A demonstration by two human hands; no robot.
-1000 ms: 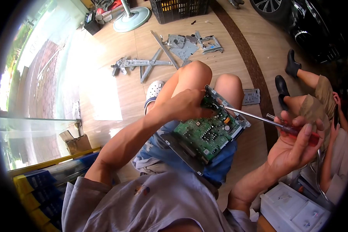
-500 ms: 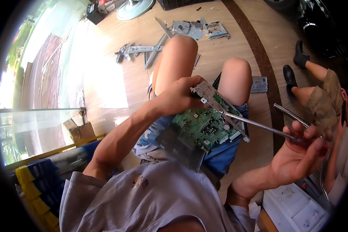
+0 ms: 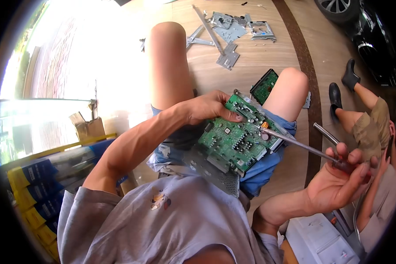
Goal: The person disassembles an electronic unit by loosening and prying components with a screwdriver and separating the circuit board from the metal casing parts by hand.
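Note:
My left hand [image 3: 213, 108] grips the far edge of a green circuit board [image 3: 233, 143], thumb on top and fingers out of sight behind it. The board lies over my lap, with a dark perforated metal plate [image 3: 211, 169] under its near side. In my right hand [image 3: 339, 182] is a screwdriver [image 3: 301, 145], its red handle mostly covered by the fingers. The screwdriver tip is at the board's right part, beside a small orange component [image 3: 264, 125]; whether it touches cannot be made out.
Another green board [image 3: 265, 86] is beside my right knee. Metal brackets and plates [image 3: 229, 33] lie scattered on the floor ahead. To the right, another person's legs [image 3: 356, 108] are near a black vehicle [image 3: 374, 44]. A white drawer unit [image 3: 319, 240] stands at lower right, blue-yellow boxes [image 3: 35, 193] at left.
The metal bracket that lay across the board's top no longer covers it, and more green surface shows. My left knee has shifted left. My right hand still holds the screwdriver.

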